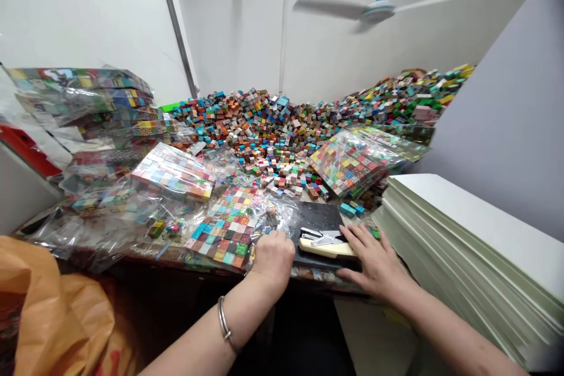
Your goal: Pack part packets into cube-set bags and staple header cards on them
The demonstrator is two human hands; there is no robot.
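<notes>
My left hand (272,263) is closed at the gathered right side of a clear plastic bag (277,211). Inside the bag lies a flat block of many-coloured printed cubes (229,226), at the table's front edge. My right hand (374,258) has its fingers spread around the rear end of a cream stapler (328,244); whether they touch it I cannot tell. The stapler rests on a dark board (314,215) between my hands. A metal bangle (224,318) circles my left wrist.
Loose coloured cubes (264,123) are heaped along the wall. Bagged blocks (106,100) are stacked at left; another bagged block (174,170) lies nearer. More bagged sets (356,158) lean at right, beside a tall stack of white boards (462,235). An orange sack (57,311) hangs front left.
</notes>
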